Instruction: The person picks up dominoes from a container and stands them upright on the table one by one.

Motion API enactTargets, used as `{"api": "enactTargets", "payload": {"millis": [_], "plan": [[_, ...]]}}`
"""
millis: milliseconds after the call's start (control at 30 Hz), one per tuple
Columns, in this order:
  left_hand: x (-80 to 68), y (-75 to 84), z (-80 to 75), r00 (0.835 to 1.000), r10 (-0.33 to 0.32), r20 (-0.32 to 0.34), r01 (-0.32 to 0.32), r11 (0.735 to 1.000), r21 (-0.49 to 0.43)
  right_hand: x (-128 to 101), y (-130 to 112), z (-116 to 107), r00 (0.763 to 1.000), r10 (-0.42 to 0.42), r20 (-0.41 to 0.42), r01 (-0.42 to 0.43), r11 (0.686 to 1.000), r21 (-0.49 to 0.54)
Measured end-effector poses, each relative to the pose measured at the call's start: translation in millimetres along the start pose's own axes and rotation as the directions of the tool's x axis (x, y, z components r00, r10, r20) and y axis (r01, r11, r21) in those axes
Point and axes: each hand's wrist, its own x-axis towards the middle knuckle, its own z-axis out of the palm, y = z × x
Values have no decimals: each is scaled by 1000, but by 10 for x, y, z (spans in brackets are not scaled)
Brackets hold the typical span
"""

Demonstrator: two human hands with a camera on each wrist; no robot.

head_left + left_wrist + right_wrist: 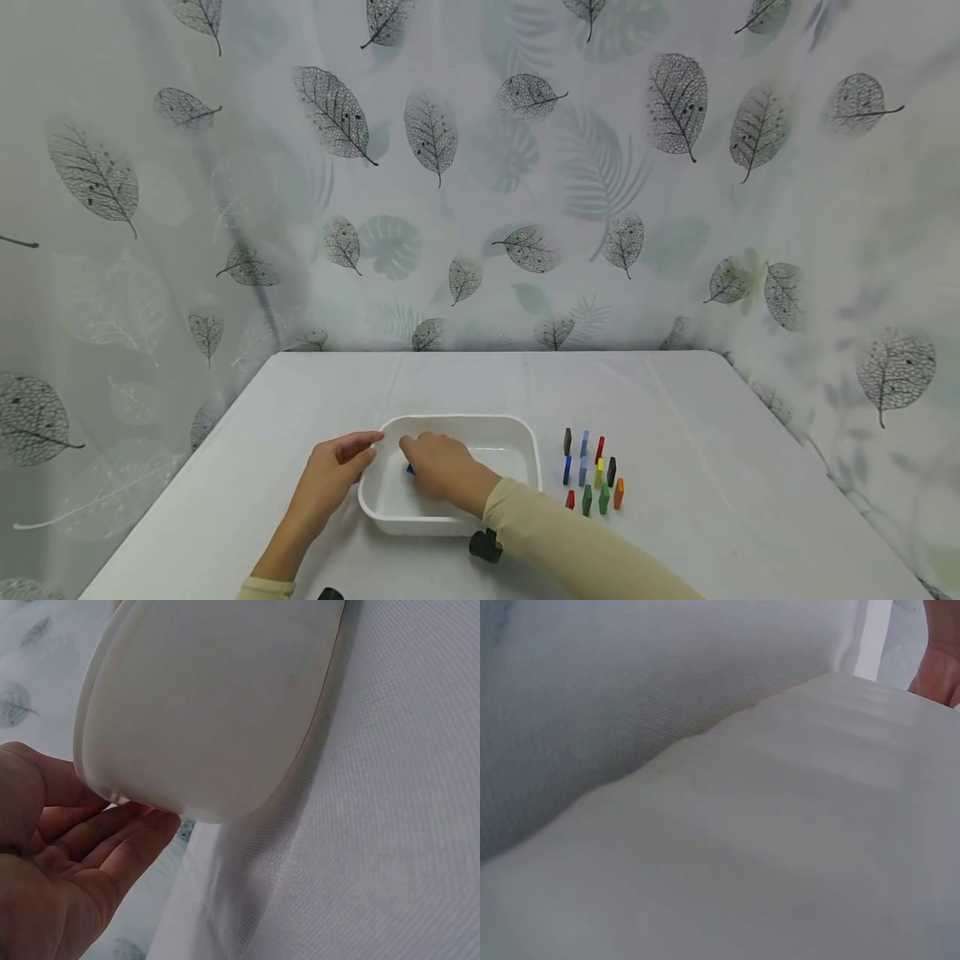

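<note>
A white plastic basin (397, 525) stands on the table, its outer wall filling much of both wrist views. At its left end, my left hand (330, 475) touches the rim with thumb and index finger. In the left wrist view, the other fingers (139, 844) lie loosely bent along the outside wall. My right hand (446, 472) is down inside the basin with curled fingers, over its left half. A small piece of a blue block (410, 470) shows at the fingertips, mostly hidden by the hand. The right wrist view does not show the right hand.
Right of the basin, several small upright blocks stand in loose rows, among them a yellow block (599, 473), an orange block (618, 493) and a black block (612, 472). A leaf-patterned curtain (480, 183) hangs behind the white table (712, 467).
</note>
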Motion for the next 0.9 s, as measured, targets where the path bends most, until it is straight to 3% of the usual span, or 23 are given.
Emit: {"api": "enactTargets", "payload": {"millis": [267,567,900], "plan": [[-15,17,0,1000,-3,-5,3,1000,0,-46,-11,-85,999,39,37,-40,998,50],[-34,22,11,1000,-3,-6,3,1000,-7,-92,36,-119,1000,-1,-18,4,993,118],[-12,6,7,1000,-12,1,12,1000,8,-127,81,-133,998,44,-42,-37,987,156]]}}
